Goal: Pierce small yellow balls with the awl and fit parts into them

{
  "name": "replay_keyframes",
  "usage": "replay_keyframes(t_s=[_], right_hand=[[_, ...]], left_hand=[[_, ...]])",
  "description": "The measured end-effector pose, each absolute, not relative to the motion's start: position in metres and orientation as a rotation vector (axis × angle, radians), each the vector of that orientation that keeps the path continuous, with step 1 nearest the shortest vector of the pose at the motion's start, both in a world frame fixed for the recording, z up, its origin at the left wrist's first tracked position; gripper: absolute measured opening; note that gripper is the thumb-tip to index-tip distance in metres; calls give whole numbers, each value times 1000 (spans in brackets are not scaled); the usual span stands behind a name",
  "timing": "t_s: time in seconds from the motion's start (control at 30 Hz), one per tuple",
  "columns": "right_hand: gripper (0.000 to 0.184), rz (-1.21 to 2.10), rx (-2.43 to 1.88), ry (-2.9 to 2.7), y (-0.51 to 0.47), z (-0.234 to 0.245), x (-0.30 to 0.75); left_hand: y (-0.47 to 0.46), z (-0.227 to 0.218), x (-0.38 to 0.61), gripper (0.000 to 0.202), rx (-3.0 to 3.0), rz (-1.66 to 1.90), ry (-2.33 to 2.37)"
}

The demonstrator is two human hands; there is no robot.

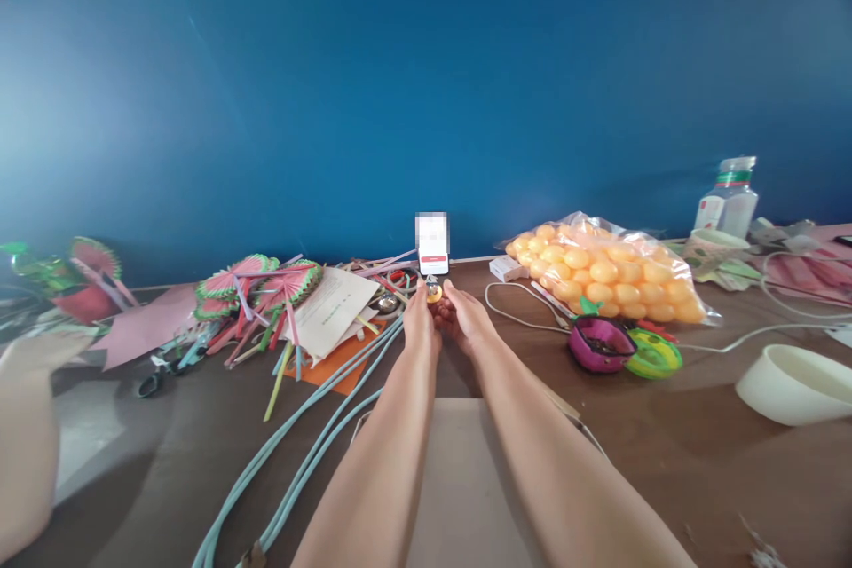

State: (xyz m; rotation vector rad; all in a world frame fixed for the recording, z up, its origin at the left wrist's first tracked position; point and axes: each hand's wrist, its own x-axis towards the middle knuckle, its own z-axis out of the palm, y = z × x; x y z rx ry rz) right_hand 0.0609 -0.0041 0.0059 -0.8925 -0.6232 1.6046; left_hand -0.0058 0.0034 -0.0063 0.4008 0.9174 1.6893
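Note:
Both my arms reach forward over a brown table (666,444). My left hand (421,319) and my right hand (464,315) meet at the far middle of the table, fingers pinched together on a small orange and yellow object (434,291). Just beyond it a phone (432,244) stands upright against the blue wall, its screen lit. A flat piece of cardboard (466,479) lies under my forearms.
Left: paper fans (259,280), coloured straws, a printed sheet (333,311), light blue tubes (299,444). Right: a bag of orange balls (612,271), a white cable (519,306), purple (599,344) and green (653,353) small dishes, a white bowl (792,383), a bottle (729,200).

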Motion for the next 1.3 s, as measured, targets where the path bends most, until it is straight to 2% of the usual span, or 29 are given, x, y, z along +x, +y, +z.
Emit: replay_keyframes(t_s=[0.13,0.3,0.53,0.67,0.8,1.0,1.3], right_hand=[[34,1606,-927,-662,-4,6,63],[31,1453,-1108,-810,-2,0,59],[17,693,-1655,-1458,-8,22,82],[28,509,-1929,-1755,-18,36,100],[39,555,-2082,-1885,-15,24,104],[33,564,-2092,-1915,-4,7,100],[35,257,-1728,-1733,-19,34,94]], left_hand=[[2,-6,-4,44,406,1706,907],[2,-8,-1,41,409,1701,976],[3,1,-13,23,174,1758,1090],[3,6,-17,23,96,1750,1104],[3,4,-16,25,89,1725,1103],[5,0,-15,16,75,1727,1111],[8,4,-18,18,21,1694,1110]])
